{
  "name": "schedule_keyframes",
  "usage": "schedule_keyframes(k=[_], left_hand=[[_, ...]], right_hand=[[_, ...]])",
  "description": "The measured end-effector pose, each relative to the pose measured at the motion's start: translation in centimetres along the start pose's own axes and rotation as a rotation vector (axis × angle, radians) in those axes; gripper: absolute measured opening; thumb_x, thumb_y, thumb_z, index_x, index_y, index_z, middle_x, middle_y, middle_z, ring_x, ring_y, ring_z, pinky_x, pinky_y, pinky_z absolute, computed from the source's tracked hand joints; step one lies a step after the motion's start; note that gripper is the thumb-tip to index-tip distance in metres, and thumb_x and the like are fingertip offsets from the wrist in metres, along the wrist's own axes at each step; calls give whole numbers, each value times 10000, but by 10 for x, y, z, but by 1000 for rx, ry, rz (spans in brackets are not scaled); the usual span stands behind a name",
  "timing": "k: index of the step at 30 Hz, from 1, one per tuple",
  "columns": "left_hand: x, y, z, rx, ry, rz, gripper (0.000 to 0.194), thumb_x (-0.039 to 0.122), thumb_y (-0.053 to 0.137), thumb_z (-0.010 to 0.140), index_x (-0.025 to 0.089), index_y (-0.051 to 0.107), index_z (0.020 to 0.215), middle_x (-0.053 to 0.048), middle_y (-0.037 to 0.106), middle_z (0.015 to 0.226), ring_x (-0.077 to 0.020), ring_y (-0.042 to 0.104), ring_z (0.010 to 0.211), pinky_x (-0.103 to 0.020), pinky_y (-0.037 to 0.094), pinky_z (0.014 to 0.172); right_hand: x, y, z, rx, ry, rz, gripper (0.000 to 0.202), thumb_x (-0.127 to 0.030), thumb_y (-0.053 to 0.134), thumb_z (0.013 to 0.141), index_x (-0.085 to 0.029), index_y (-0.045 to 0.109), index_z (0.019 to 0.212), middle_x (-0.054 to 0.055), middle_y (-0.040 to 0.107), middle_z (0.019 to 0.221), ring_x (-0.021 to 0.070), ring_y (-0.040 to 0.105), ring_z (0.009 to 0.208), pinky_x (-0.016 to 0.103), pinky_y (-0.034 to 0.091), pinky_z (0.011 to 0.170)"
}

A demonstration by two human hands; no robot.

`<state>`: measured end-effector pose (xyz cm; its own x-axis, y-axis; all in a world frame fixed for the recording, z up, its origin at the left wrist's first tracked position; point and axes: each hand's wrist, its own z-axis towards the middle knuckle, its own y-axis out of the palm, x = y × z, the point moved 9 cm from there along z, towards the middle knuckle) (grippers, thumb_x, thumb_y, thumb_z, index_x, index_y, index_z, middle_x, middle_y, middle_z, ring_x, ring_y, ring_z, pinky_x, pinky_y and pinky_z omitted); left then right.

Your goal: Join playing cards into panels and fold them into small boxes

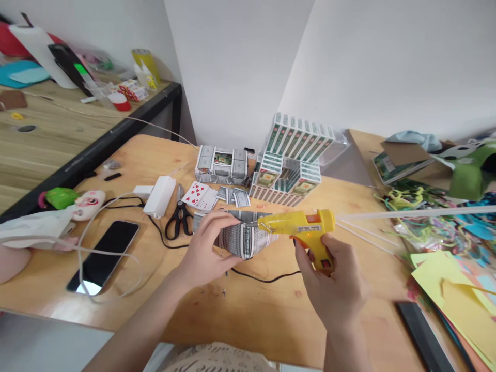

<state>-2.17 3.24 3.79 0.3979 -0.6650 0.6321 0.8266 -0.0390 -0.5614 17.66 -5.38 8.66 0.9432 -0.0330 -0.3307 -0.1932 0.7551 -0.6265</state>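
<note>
My right hand is wrapped round the handle of a yellow hot glue gun, a long clear glue stick trailing from its back. The gun's metal nozzle points left and meets the top of a grey patterned piece built from playing cards. Fingers and thumb of my left hand grip that card piece from its left side, above the table. Just behind lie loose playing cards, some face up with red hearts, and black-handled scissors.
A box built of cards and stacked green-and-white card boxes stand at the back. A phone, white cable and white power adapter lie left. Coloured paper and tangled colourful bits cover the right side.
</note>
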Motion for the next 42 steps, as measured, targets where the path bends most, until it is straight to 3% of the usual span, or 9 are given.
schedule_keyframes(k=[42], left_hand=[[-1, 0, 0, 11, 12, -7, 533, 203, 764, 679, 254, 511, 1146, -76, 575, 1127, -262, 561, 1090, -439, 485, 926]], right_hand=[[3, -2, 0, -9, 1, 21, 228, -285, 702, 768, -205, 557, 924, -8, 677, 700, 93, 597, 440, 193, 483, 402]])
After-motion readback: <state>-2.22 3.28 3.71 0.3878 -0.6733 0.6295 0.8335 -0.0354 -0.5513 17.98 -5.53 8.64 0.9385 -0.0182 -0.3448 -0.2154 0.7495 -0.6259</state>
